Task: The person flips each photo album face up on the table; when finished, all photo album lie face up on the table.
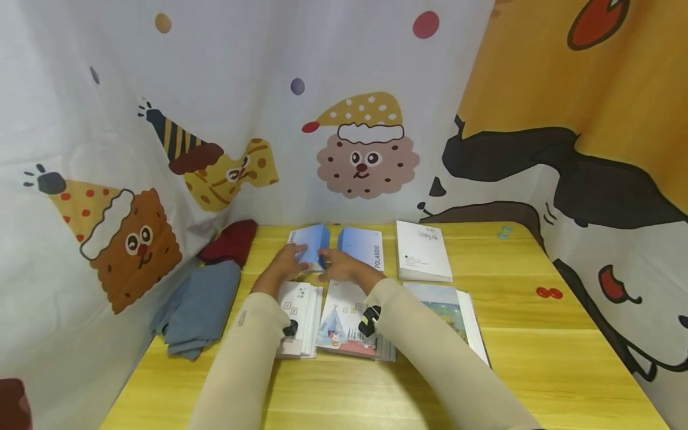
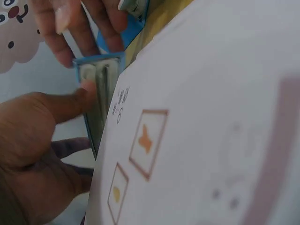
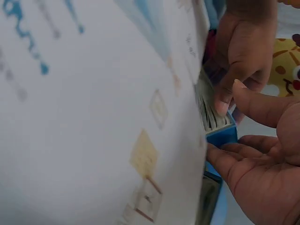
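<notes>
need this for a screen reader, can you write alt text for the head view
Both hands, left hand and right hand, hold a blue box at the back of a yellow table. Card stacks lie under the forearms, a white book to the right, folded cloths to the left, cartoon curtains behind.

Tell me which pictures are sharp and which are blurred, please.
Head view: evenly lit and sharp, the walls bowed by the wide lens. Left wrist view: the white card close to the lens is soft; the blue box is clearer. Right wrist view: the card is a pale blur.
</notes>
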A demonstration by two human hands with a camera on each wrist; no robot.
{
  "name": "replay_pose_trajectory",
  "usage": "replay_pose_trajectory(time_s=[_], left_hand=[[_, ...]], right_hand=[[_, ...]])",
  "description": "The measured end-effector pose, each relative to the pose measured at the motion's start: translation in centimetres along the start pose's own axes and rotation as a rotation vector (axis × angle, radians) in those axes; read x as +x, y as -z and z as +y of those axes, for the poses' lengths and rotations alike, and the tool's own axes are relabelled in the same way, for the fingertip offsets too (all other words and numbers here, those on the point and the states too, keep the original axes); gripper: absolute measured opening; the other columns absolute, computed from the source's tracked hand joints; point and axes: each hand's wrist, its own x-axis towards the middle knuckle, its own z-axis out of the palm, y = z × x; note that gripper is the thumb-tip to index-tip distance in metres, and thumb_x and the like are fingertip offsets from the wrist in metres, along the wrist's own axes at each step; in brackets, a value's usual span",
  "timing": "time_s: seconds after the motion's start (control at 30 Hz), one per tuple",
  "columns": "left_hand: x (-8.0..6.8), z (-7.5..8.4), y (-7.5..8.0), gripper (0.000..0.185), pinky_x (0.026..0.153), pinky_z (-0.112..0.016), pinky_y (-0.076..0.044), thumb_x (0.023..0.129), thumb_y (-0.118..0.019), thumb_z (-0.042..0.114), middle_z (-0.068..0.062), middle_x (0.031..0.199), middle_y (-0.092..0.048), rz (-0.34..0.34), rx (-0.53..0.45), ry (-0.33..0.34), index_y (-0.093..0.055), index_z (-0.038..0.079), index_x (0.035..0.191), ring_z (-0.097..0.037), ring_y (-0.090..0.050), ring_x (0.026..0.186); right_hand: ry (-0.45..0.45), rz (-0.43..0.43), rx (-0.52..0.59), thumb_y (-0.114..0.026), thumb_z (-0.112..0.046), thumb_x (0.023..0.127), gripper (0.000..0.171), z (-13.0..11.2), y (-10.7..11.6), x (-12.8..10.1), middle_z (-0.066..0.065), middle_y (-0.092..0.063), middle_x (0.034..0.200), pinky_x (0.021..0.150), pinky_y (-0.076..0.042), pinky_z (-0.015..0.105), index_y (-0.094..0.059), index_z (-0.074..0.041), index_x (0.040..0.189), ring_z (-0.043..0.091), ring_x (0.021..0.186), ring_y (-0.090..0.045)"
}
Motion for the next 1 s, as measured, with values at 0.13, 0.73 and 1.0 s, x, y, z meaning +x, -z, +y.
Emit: replay_pose_trajectory(time_s=[0.13,0.73,1.0], left_hand=[[-0.4,-0.5,0.3,0.067,0.135,-0.065,-0.025,0.109,-0.065,0.021,-0.032,0.172,-0.036,0.0,-0.07,-0.054,-0.039,0.003,0.168,-0.053,-0.034,0.161],[-1.5,-0.9,0.6,0.09,0.116,-0.064,-0.051,0.111,-0.048,-0.008,-0.038,0.176,-0.018,-0.058,-0.66,-0.122,0.006,0.02,0.177,-0.063,-0.047,0.147],[-1.8,-1.1,1.9,0.099,0.125,-0.064,-0.044,0.103,-0.077,0.021,-0.027,0.179,-0.021,0.106,-0.493,-0.064,-0.011,0.016,0.178,-0.055,-0.04,0.157]], right_hand=[[0.036,0.025,0.031,-0.079,-0.013,0.1,0.092,-0.4,0.4,-0.5,0.018,-0.03,0.179,0.132,-0.036,0.053,-0.025,-0.007,0.174,0.042,0.163,-0.039],[0.225,0.115,0.184,-0.061,0.01,0.104,0.087,-1.2,-1.4,-0.1,0.022,-0.014,0.182,0.122,-0.05,0.047,-0.014,-0.005,0.175,0.041,0.162,-0.039],[0.228,0.047,-0.017,-0.069,-0.005,0.106,0.08,-0.5,-2.0,0.4,0.024,-0.035,0.175,0.127,-0.044,0.054,-0.025,-0.001,0.173,0.044,0.159,-0.044]])
